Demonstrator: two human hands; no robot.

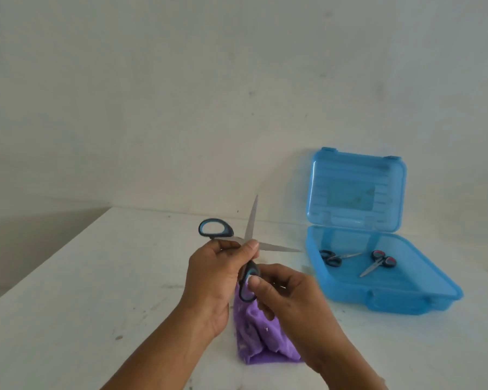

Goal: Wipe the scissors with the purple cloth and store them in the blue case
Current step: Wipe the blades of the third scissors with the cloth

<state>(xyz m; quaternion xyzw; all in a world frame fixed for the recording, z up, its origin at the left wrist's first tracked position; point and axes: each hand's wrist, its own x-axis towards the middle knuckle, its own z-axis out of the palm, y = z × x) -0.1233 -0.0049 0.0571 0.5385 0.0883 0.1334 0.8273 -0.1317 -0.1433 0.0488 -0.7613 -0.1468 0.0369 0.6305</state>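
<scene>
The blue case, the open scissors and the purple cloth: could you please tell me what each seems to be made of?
Blue case: likely translucent plastic, glossy, with moulded ribs in its lid. Open scissors: blades look like bare grey metal with a dull sheen; handles seem black-and-blue plastic. Purple cloth: soft napped fabric, perhaps microfibre, hanging in folds.

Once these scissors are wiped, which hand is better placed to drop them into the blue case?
Probably the right hand: it pinches a handle of the open scissors, and the open blue case lies on its side. The left hand would have to cross over.
</scene>
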